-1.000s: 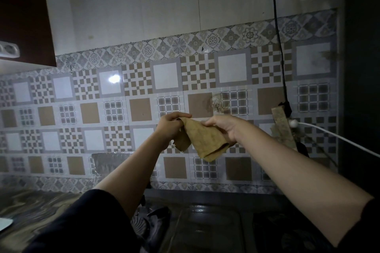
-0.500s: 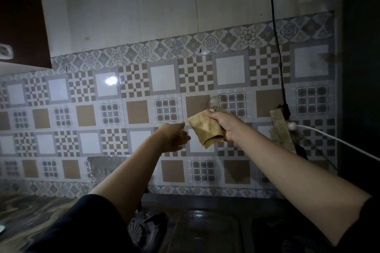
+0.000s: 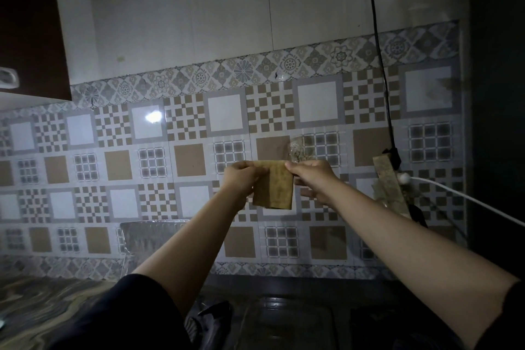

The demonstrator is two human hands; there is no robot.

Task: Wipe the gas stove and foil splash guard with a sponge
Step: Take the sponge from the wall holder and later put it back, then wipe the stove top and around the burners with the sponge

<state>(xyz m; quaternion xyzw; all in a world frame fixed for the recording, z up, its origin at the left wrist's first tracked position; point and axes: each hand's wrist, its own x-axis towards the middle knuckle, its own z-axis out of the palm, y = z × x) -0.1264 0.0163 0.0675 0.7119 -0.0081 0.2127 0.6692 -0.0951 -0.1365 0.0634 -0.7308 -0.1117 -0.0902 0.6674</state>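
Tiled wall [image 3: 199,122]; two hands [image 3: 241,179] pinch one cloth [image 3: 274,187].

We can read no text, label, brand or number anywhere. The patterned brown-and-grey wall tiles [image 3: 199,133] behind both hands carry only checks and flower motifs, no lettering.
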